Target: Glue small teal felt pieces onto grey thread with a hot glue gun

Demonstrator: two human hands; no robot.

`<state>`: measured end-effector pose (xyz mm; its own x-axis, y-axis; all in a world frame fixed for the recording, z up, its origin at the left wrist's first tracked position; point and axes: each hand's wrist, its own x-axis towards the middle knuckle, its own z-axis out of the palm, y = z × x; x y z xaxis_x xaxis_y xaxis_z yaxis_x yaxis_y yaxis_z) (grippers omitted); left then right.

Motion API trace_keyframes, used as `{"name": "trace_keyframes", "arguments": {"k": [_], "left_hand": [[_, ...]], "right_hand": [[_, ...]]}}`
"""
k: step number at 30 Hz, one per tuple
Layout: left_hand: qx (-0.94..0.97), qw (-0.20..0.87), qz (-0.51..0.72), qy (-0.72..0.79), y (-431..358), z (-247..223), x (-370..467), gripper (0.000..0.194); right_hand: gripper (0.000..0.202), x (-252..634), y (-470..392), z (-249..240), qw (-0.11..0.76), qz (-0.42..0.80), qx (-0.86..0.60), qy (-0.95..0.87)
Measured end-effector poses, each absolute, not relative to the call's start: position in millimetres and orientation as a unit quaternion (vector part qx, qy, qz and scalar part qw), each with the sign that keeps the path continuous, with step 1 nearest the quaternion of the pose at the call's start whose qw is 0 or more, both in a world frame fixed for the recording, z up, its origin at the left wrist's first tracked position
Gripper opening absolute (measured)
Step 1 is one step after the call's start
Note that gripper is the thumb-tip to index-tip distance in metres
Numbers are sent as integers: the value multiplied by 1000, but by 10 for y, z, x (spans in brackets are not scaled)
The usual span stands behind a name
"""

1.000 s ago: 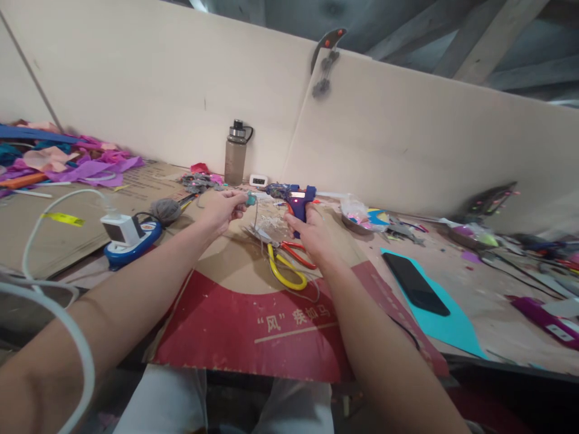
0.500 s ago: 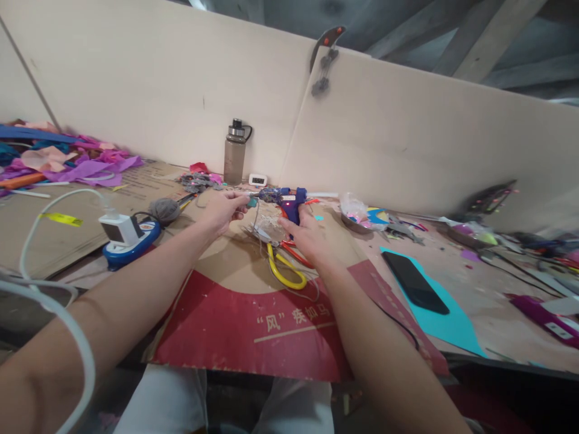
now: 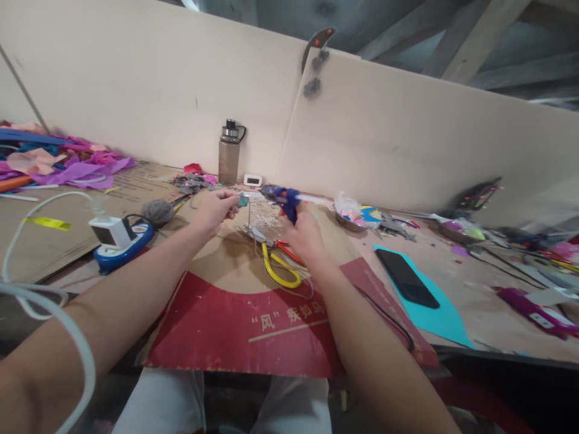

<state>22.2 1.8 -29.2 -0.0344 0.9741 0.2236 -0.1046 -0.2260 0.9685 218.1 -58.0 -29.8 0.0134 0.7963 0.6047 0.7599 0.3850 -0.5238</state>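
Note:
Between the thumb and fingers of my left hand (image 3: 216, 211) is a small teal piece (image 3: 243, 200), with a grey strand hanging from it. My right hand (image 3: 307, 234) grips the handle of a blue glue gun (image 3: 284, 196), a pale glue stick (image 3: 313, 198) poking from its back end. The gun's front points left towards the teal piece, with a gap between them; motion blurs the gun. Below the hands lie yellow-handled scissors (image 3: 289, 283) and a red-handled tool (image 3: 289, 252), partly overlapping on the cardboard (image 3: 217, 319).
A grey bottle (image 3: 228, 158) and a small white clock (image 3: 253, 180) stand by the back wall. Left are a yarn ball (image 3: 158, 211), a blue power strip (image 3: 108, 258) and a white cable. A phone (image 3: 407, 278) lies on turquoise sheet at right, beyond it bowls and scraps.
The glue gun has drawn back to the right, its front end leaving the teal piece. My right hand's fingers have closed further around its handle. The whole view has shifted slightly.

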Motion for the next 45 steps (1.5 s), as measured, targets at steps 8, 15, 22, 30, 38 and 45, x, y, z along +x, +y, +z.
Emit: {"name": "trace_keyframes", "arguments": {"k": [8, 15, 22, 30, 38, 45], "left_hand": [[509, 533, 564, 373, -29, -257, 259, 9], [588, 429, 570, 381, -52, -274, 294, 9], [657, 302, 543, 427, -156, -243, 294, 13], [634, 335, 524, 458, -112, -275, 291, 12], [653, 352, 507, 440, -161, -283, 328, 9], [658, 341, 502, 446, -164, -277, 335, 5]], "right_hand": [[15, 2665, -198, -523, 304, 136, -745, -578], [20, 2453, -302, -397, 482, 28, -676, -556], [47, 1647, -271, -412, 552, 398, -453, -575], [2, 1743, -302, -403, 518, 47, -477, -709], [15, 1790, -347, -341, 459, -41, -475, -750], [21, 1845, -324, -330, 418, -41, -509, -752]]}}
